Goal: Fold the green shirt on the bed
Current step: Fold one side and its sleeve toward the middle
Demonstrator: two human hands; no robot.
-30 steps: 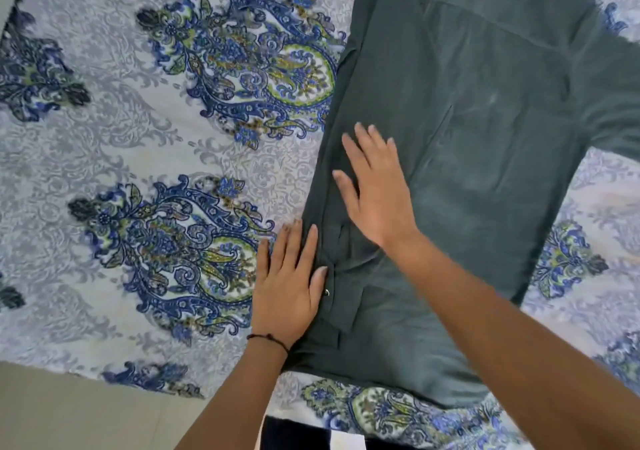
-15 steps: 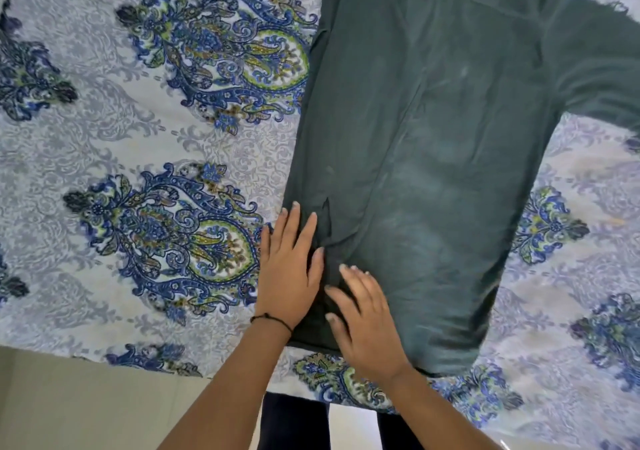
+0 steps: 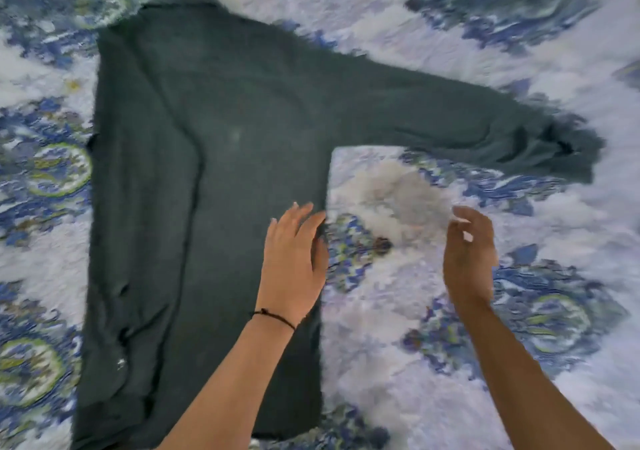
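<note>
Shirt (image 3: 225, 172) flat on bed (image 3: 398, 363), sleeve (image 3: 450, 117) out to upper right, left grip (image 3: 294, 259) spread flat on shirt's edge mid-frame, right grip (image 3: 469, 255) loosely curled, holding nothing, right of centre

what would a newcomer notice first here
The dark green shirt fills the left and middle of the view, lying flat on a blue paisley sheet with one sleeve stretched out to the right. The left hand lies flat on the shirt's right edge, while the right hand hovers over the sheet, fingers loosely curled and holding nothing.
</note>
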